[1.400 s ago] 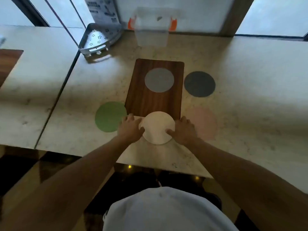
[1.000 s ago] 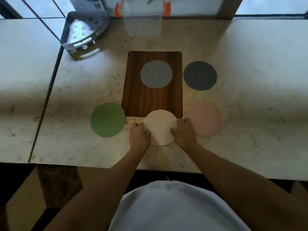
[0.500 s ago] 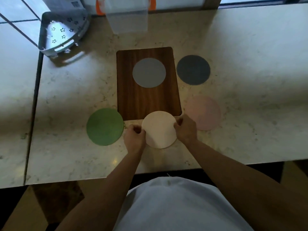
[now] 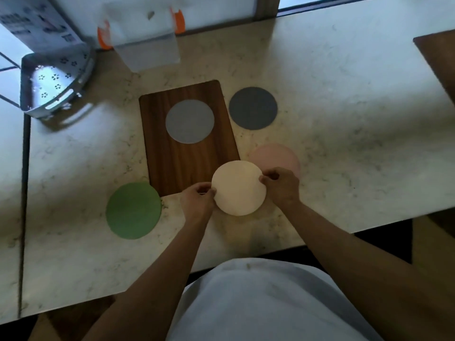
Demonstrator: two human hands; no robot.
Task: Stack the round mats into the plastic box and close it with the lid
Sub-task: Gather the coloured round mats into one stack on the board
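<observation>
A cream round mat (image 4: pixel 238 188) is held by its edges just above the marble counter, my left hand (image 4: pixel 198 200) pinching its left rim and my right hand (image 4: pixel 280 184) its right rim. It overlaps the near corner of a wooden board (image 4: pixel 184 161). A light grey mat (image 4: pixel 189 121) lies on that board. A dark grey mat (image 4: pixel 253 108) lies right of the board, a pink mat (image 4: pixel 275 157) sits partly behind my right hand, and a green mat (image 4: pixel 133 210) lies at the left. The clear plastic box (image 4: pixel 145 38) with orange clips stands at the back.
A perforated metal corner tray (image 4: pixel 54 82) sits at the back left. A seam (image 4: pixel 23 193) splits the counter from another slab on the left. The counter's near edge (image 4: pixel 270 249) runs just in front of my body. A brown wooden surface (image 4: pixel 440 60) shows at the far right.
Both hands have closed on the cream mat's rims and raised it slightly towards the board. The view has shifted, so everything appears further right and tilted.
</observation>
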